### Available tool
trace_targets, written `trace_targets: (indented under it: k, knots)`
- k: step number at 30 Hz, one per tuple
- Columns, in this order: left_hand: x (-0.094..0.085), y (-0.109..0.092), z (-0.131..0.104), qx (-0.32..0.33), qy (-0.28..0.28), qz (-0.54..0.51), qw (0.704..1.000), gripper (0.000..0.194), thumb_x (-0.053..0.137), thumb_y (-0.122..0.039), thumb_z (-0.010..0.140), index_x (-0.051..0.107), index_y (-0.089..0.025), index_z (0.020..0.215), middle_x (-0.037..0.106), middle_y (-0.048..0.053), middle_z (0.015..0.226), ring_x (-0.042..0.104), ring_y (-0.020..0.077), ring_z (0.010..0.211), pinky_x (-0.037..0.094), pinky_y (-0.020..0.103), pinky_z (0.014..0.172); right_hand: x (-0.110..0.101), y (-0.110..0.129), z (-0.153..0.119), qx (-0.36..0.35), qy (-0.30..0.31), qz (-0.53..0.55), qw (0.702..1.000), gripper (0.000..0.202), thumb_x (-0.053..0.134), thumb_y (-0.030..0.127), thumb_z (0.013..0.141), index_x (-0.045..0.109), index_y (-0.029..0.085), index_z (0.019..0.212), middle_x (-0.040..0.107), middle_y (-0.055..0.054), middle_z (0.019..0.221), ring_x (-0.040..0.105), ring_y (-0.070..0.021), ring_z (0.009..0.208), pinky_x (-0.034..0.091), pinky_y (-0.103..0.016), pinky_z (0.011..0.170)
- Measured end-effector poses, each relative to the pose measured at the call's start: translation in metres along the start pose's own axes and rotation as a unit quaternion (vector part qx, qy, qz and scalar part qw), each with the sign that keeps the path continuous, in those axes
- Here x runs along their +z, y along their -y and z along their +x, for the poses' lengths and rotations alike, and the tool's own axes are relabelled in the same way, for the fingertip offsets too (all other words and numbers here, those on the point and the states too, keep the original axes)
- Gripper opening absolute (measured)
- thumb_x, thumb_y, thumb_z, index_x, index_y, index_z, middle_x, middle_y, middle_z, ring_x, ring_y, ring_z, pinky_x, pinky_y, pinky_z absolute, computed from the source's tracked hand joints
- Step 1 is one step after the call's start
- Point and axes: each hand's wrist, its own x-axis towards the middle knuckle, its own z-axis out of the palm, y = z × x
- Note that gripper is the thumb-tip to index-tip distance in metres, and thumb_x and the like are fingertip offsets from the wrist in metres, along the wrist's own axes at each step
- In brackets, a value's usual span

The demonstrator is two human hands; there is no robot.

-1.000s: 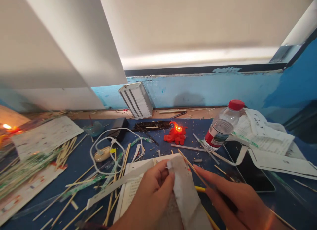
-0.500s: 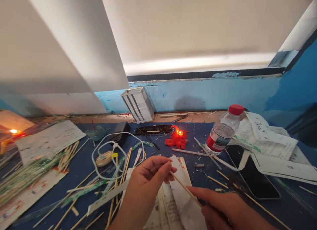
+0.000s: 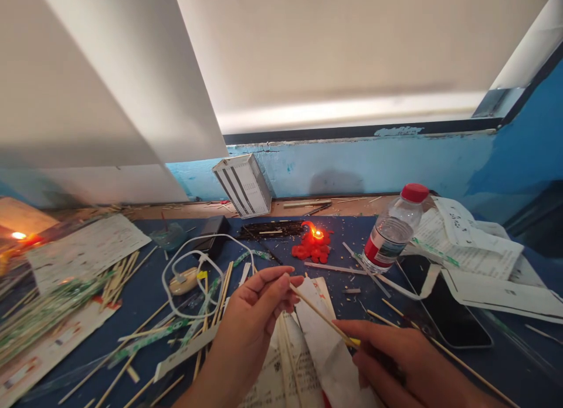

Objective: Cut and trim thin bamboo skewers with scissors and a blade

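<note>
My left hand [image 3: 264, 299] pinches the upper end of a thin wooden stick [image 3: 323, 316] between thumb and fingers. My right hand [image 3: 387, 355] is closed at the stick's lower end, around a dark tool with a bit of yellow showing; the tool is mostly hidden. Below both hands lie printed paper sheets [image 3: 319, 337], with more sticks across them. Beyond my left hand, a lit red candle [image 3: 313, 244] sits in a mass of red wax, next to a pile of dark sticks [image 3: 272, 230].
A water bottle [image 3: 393, 229] and a black phone [image 3: 453, 314] stand and lie at the right, beside crumpled papers [image 3: 475, 238]. At the left are a white cable [image 3: 167, 279], many loose sticks [image 3: 125, 276] and another flame [image 3: 19, 236]. A white box [image 3: 246, 185] leans at the back.
My left hand has shifted slightly left and up with the stick's end. More of the stick shows between my hands, and yellow now shows at my right hand.
</note>
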Motion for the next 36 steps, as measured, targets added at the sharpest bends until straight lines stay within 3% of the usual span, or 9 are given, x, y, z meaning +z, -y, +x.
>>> trace_targets:
  k: [3, 6, 11, 14, 18, 23, 27, 31, 36]
  knots:
    - [-0.002, 0.0, 0.005, 0.025, -0.02, 0.004, 0.999, 0.027, 0.098, -0.029, 0.068, 0.082, -0.016, 0.087, 0.084, 0.008, 0.086, 0.068, 0.0106, 0.066, 0.056, 0.018, 0.065, -0.001, -0.005, -0.003, 0.015, -0.05, 0.001, 0.999, 0.042, 0.051, 0.036, 0.105, 0.063, 0.023, 0.143, 0.073, -0.002, 0.079, 0.067, -0.0168, 0.065, 0.051, -0.025, 0.058]
    - [-0.005, -0.002, 0.008, 0.044, -0.036, -0.003, 0.998, 0.025, 0.095, -0.027, 0.072, 0.083, -0.015, 0.089, 0.083, 0.009, 0.087, 0.068, 0.0105, 0.068, 0.055, 0.017, 0.063, -0.007, -0.004, -0.005, 0.03, -0.078, 0.035, 0.996, 0.042, 0.05, 0.041, 0.107, 0.061, 0.023, 0.144, 0.07, -0.002, 0.082, 0.066, -0.0168, 0.069, 0.052, -0.025, 0.06]
    - [-0.006, -0.008, 0.003, 0.028, -0.018, -0.04, 0.999, 0.024, 0.094, -0.021, 0.07, 0.083, -0.015, 0.09, 0.08, 0.006, 0.073, 0.067, 0.0104, 0.063, 0.056, 0.017, 0.063, -0.011, 0.006, -0.004, 0.07, -0.079, 0.105, 0.989, 0.037, 0.05, 0.044, 0.108, 0.065, 0.024, 0.136, 0.072, -0.002, 0.086, 0.061, -0.0139, 0.064, 0.049, -0.023, 0.056]
    - [-0.005, -0.01, 0.001, 0.024, -0.014, -0.045, 0.999, 0.023, 0.091, -0.021, 0.073, 0.083, -0.015, 0.094, 0.08, 0.006, 0.075, 0.069, 0.0115, 0.065, 0.057, 0.018, 0.065, -0.007, 0.007, -0.002, 0.085, -0.062, 0.105, 0.989, 0.035, 0.049, 0.046, 0.109, 0.071, 0.022, 0.121, 0.073, -0.003, 0.087, 0.06, -0.0131, 0.063, 0.047, -0.024, 0.058]
    - [-0.005, -0.005, 0.005, 0.054, -0.003, 0.085, 0.995, 0.022, 0.082, -0.03, 0.085, 0.08, -0.016, 0.101, 0.083, 0.01, 0.093, 0.074, 0.0178, 0.079, 0.057, 0.023, 0.067, 0.0, 0.0, -0.001, 0.079, -0.075, 0.145, 0.983, 0.036, 0.047, 0.049, 0.11, 0.069, 0.022, 0.114, 0.076, -0.004, 0.092, 0.064, -0.0145, 0.067, 0.05, -0.027, 0.062]
    - [-0.006, 0.007, 0.001, 0.118, 0.044, 0.301, 0.945, 0.015, 0.077, -0.033, 0.09, 0.078, -0.023, 0.1, 0.081, 0.006, 0.096, 0.071, 0.0192, 0.086, 0.054, 0.027, 0.076, -0.002, 0.002, 0.004, 0.129, -0.085, 0.322, 0.934, 0.035, 0.06, 0.055, 0.102, 0.061, 0.021, 0.108, 0.079, -0.007, 0.095, 0.071, -0.0179, 0.076, 0.054, -0.031, 0.071]
    - [-0.005, 0.01, -0.01, 0.109, 0.126, 0.391, 0.905, 0.017, 0.067, -0.037, 0.096, 0.077, -0.024, 0.09, 0.077, 0.004, 0.082, 0.068, 0.0204, 0.076, 0.052, 0.029, 0.068, -0.007, 0.007, 0.008, 0.142, -0.075, 0.389, 0.907, 0.034, 0.075, 0.052, 0.093, 0.061, 0.02, 0.096, 0.077, -0.005, 0.093, 0.071, -0.0161, 0.074, 0.055, -0.03, 0.072]
    - [-0.002, 0.007, -0.017, 0.128, 0.162, 0.44, 0.874, 0.02, 0.067, -0.037, 0.096, 0.077, -0.024, 0.085, 0.075, 0.003, 0.076, 0.067, 0.0196, 0.071, 0.05, 0.029, 0.065, -0.005, 0.003, 0.008, 0.125, -0.076, 0.458, 0.877, 0.028, 0.078, 0.044, 0.093, 0.062, 0.02, 0.097, 0.074, 0.0, 0.09, 0.071, -0.0143, 0.078, 0.056, -0.028, 0.075]
    - [-0.003, 0.009, -0.018, 0.14, 0.21, 0.464, 0.849, 0.014, 0.082, -0.034, 0.083, 0.08, -0.023, 0.091, 0.078, 0.003, 0.079, 0.066, 0.0184, 0.068, 0.052, 0.029, 0.065, -0.003, -0.003, 0.007, 0.105, -0.082, 0.406, 0.904, 0.025, 0.079, 0.042, 0.093, 0.065, 0.021, 0.093, 0.073, 0.002, 0.08, 0.067, -0.0126, 0.077, 0.052, -0.022, 0.073]
